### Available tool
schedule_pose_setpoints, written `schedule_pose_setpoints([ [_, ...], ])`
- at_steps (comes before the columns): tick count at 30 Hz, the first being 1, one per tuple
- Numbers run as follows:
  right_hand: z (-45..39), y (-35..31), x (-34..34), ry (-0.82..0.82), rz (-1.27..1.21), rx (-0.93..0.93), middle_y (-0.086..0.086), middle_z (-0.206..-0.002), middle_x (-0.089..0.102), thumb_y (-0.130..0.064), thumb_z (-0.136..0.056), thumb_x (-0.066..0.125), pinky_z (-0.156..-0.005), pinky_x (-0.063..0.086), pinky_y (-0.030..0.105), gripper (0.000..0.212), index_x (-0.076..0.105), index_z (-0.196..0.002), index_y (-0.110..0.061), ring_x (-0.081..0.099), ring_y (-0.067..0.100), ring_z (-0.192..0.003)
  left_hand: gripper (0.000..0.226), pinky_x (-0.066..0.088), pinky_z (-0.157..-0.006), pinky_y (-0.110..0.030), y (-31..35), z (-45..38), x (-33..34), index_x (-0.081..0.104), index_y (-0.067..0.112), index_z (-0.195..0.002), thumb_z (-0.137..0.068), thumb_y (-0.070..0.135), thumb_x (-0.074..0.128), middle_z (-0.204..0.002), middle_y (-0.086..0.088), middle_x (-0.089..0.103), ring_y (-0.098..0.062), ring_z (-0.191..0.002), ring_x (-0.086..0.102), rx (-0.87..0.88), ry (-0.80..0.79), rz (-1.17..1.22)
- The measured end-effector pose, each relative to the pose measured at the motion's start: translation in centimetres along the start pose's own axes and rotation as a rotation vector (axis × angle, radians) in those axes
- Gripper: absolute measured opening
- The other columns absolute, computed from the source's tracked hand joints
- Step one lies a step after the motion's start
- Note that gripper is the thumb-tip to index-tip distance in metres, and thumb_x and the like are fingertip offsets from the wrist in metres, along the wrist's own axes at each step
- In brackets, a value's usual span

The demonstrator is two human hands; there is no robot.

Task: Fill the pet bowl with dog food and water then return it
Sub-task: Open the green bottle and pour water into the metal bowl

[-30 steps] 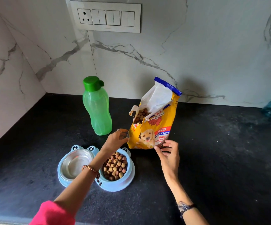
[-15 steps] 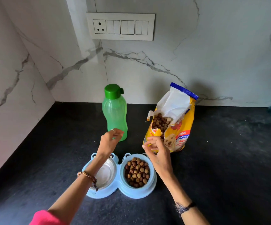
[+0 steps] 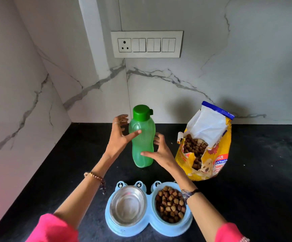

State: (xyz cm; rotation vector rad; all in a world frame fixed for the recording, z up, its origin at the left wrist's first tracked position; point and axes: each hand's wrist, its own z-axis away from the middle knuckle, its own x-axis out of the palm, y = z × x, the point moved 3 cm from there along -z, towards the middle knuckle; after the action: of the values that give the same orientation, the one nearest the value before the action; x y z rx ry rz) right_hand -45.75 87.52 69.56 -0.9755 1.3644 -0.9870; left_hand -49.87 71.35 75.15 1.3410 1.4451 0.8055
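Note:
A light blue double pet bowl (image 3: pixel 113 226) sits near the counter's front edge. Its left steel cup (image 3: pixel 127 206) looks empty and its right cup holds brown kibble (image 3: pixel 170 204). Behind it a green water bottle (image 3: pixel 142 145) with a closed dark green cap stands upright. My left hand (image 3: pixel 120 137) is spread open at the bottle's left side, thumb touching it. On the bottle's right, my right hand (image 3: pixel 161 152) is also open, its thumb against the lower body. Neither hand has closed around it. The torn yellow dog food bag (image 3: pixel 210 154) stands upright to the right, kibble showing.
The black counter (image 3: pixel 255 189) meets white marble walls at the back and left, forming a corner. A switch plate (image 3: pixel 147 44) with a socket is on the back wall above the bottle.
Both hands have left the dog food bag and moved up to either side of the green bottle. The view has shifted so the bowl now lies directly below.

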Motion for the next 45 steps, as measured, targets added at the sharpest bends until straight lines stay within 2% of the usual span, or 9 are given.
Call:
schedule_pose_setpoints([
  [4,-2.3,0.4,1.7,-0.04,-0.125,0.019,-0.01,-0.122,0.045,-0.02,-0.06,0.087,-0.101,0.04,0.032,0.103,0.019,-0.136,-0.024,0.046,0.015,-0.121,0.072,0.047,-0.091,-0.019,3.4,-4.2,0.4,0.039,0.022,-0.124,-0.065,0.031,0.079,-0.115,0.002,0.054,-0.005,-0.106,0.056,0.037,-0.293,-0.021],
  [8,-2.9,0.4,2.7,0.072,-0.141,0.014,-0.011,-0.118,0.049,-0.047,-0.043,0.08,-0.089,0.045,0.025,0.107,0.023,-0.132,-0.029,0.051,0.011,-0.112,0.053,0.052,-0.078,-0.017,5.0,-6.6,1.8,0.05,0.012,-0.117,-0.072,-0.003,0.074,-0.099,-0.003,0.064,-0.001,-0.087,0.065,-0.008,-0.546,-0.027],
  [13,-3.0,0.2,3.9,0.28,-0.133,-0.033,-0.011,-0.112,0.055,-0.032,-0.054,0.083,-0.08,0.047,0.018,0.084,0.031,-0.121,-0.034,0.057,0.007,-0.103,0.038,0.052,-0.078,-0.029,3.7,-6.2,2.4,0.057,0.021,-0.094,-0.063,0.013,0.078,-0.09,0.001,0.062,-0.015,-0.085,0.062,0.017,-0.153,-0.001],
  [18,-2.1,0.2,5.5,0.396,-0.18,-0.073,-0.004,-0.115,0.059,-0.042,-0.057,0.076,-0.085,0.055,0.038,0.082,0.033,-0.126,-0.029,0.061,0.011,-0.104,0.05,0.047,-0.083,-0.029,4.1,-3.0,4.0,0.047,0.012,-0.117,-0.077,0.027,0.073,-0.107,-0.007,0.057,-0.02,-0.094,0.056,0.104,0.215,-0.174],
  [23,-1.8,-0.2,5.6,0.391,-0.161,-0.083,-0.006,-0.115,0.057,-0.045,-0.059,0.072,-0.087,0.054,0.038,0.08,0.031,-0.126,-0.031,0.06,0.01,-0.105,0.065,0.03,-0.11,-0.033,4.1,-1.5,3.7,0.022,0.009,-0.144,-0.09,0.011,0.056,-0.136,-0.018,0.035,-0.03,-0.126,0.039,0.075,0.064,-0.238],
  [32,-2.1,0.0,5.6,0.405,-0.102,-0.042,-0.006,-0.117,0.052,-0.025,-0.057,0.086,-0.094,0.05,0.039,0.086,0.029,-0.121,-0.036,0.054,0.012,-0.108,0.105,0.033,-0.108,-0.033,5.3,-3.6,1.4,0.025,0.009,-0.144,-0.061,0.031,0.085,-0.131,-0.013,0.031,-0.027,-0.125,0.035,-0.016,0.049,-0.379],
  [35,-2.1,0.1,5.6,0.4,-0.096,-0.022,-0.006,-0.117,0.052,-0.033,-0.055,0.083,-0.093,0.05,0.042,0.086,0.029,-0.122,-0.036,0.054,0.012,-0.108,0.096,0.032,-0.106,-0.026,5.6,-4.0,1.8,0.026,0.01,-0.143,-0.066,0.026,0.082,-0.139,-0.014,0.034,-0.026,-0.128,0.039,-0.043,-0.055,-0.306],
  [38,-2.1,0.1,5.6,0.398,-0.102,-0.006,-0.007,-0.117,0.054,-0.037,-0.053,0.082,-0.092,0.05,0.045,0.088,0.029,-0.122,-0.039,0.055,0.012,-0.109,0.088,0.041,-0.104,-0.038,5.9,-3.0,1.7,0.023,0.013,-0.143,-0.074,0.024,0.077,-0.137,-0.013,0.044,-0.028,-0.123,0.047,-0.055,-0.08,-0.253],
  [45,-2.2,0.3,5.7,0.404,-0.102,-0.009,-0.007,-0.118,0.056,-0.039,-0.052,0.082,-0.094,0.049,0.044,0.085,0.031,-0.12,-0.039,0.056,0.012,-0.11,0.067,0.047,-0.093,-0.031,5.2,-1.0,0.3,0.033,0.013,-0.139,-0.082,0.006,0.066,-0.129,-0.012,0.042,-0.023,-0.109,0.054,0.087,0.048,-0.329],
])
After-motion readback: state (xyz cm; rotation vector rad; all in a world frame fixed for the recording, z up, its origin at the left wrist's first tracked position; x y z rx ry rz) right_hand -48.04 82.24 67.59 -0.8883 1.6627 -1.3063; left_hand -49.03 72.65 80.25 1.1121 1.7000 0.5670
